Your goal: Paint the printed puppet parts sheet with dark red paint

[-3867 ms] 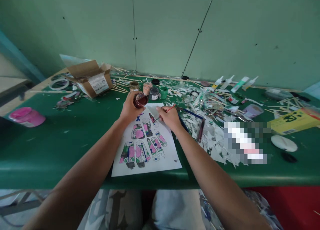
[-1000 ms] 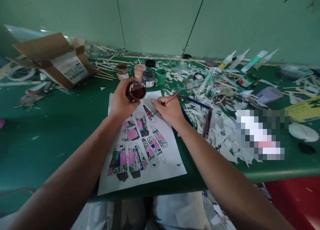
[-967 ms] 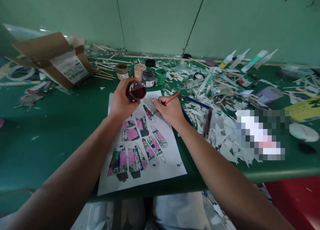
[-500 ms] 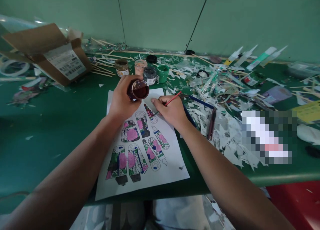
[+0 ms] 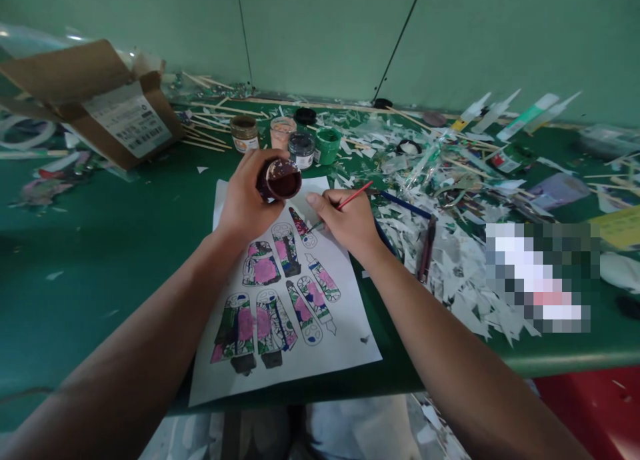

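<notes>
My left hand (image 5: 250,197) is wrapped round a tilted jar of dark red paint (image 5: 284,179), its mouth facing me, above the top of the paper. In my right hand (image 5: 350,217) is a thin red paintbrush (image 5: 356,195), held like a pen. The brush tip is at a narrow red and green shape near the top of the printed sheet (image 5: 345,333). Several outlined shapes on this sheet are coloured pink, green, blue and black; parts of some are white.
Paint jars in brown, peach (image 5: 283,132), grey and green (image 5: 328,145) stand behind the sheet. An opened cardboard box (image 5: 115,113) is at the left. Paper scraps (image 5: 460,280), a blue stick (image 5: 407,205), a dark pen-like tool (image 5: 427,250) and glue-type tubes (image 5: 527,117) lie to the right.
My right hand has shifted slightly, and the brush handle has moved a little right and up. My left hand keeps the jar in nearly the same place; the view has shifted a little.
</notes>
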### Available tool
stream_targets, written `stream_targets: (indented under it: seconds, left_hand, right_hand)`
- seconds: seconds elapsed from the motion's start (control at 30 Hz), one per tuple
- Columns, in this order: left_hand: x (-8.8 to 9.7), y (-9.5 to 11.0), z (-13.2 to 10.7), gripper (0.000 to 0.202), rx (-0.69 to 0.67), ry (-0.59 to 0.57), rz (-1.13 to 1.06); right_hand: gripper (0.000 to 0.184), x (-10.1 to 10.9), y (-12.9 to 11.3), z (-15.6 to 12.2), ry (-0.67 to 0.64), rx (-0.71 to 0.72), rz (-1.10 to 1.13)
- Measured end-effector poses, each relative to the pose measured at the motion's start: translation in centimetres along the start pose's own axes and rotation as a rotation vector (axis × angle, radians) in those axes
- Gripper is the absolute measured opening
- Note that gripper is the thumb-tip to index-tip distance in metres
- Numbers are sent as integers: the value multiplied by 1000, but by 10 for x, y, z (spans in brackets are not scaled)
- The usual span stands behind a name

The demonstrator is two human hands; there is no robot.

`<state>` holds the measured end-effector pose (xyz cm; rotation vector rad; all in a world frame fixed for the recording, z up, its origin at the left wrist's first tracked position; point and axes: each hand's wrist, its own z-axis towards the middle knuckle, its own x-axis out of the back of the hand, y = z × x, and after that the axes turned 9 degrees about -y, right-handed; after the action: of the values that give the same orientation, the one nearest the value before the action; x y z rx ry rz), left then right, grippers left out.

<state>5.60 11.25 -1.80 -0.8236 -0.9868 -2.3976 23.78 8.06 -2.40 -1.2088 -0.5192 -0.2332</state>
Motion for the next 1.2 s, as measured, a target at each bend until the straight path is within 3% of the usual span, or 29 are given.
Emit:
stream_targets:
  seconds: [0.27,0.67,1.2]
  left_hand:
    - [-1,0,0,52,-8,4,9]
    - [-2,0,0,50,6,-13,7]
    - [-1,0,0,53,18,-27,1]
  right_hand:
    - [52,-1,1,-1,-9,-57,101]
    - [46,-2,-4,1,33,-73,-10]
    - [46,-1,-6,1,35,-128,34]
